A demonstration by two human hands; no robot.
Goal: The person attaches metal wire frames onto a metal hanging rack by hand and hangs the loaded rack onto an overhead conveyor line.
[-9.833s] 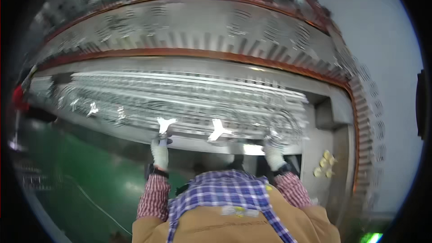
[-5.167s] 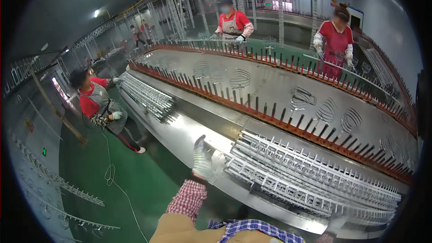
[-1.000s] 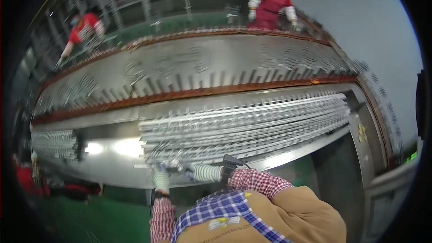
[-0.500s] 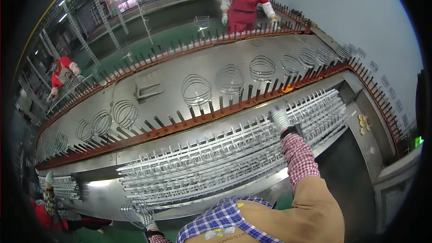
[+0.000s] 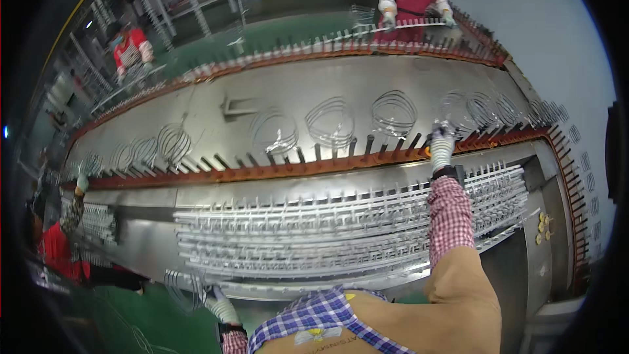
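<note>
My right hand [image 5: 442,147], in a pale ribbed glove with dark fingertips, reaches over the orange rail. Its fingers are closed at the lower edge of a round wire frame [image 5: 454,102], though motion blurs the contact. Low on the left, my left hand [image 5: 221,304], also gloved, is closed on several curved wire frames [image 5: 182,286], which stick out beside the bench edge. Between my hands lie stacked silvery metal bars [image 5: 295,236] with rows of short pegs. More round wire frames [image 5: 394,114] stand along the rail.
The orange rail [image 5: 282,174] carries upright dark pins and loops round the steel table [image 5: 229,82]. Small yellow pieces [image 5: 544,228] lie at the right. A co-worker [image 5: 413,0] across the table holds a pegged bar; another person [image 5: 56,249] reaches toward the rail at the left.
My right hand has moved from above the bars up to a wire frame at the rail. My left hand still holds its wire frames. The co-worker across has lifted a pegged bar.
</note>
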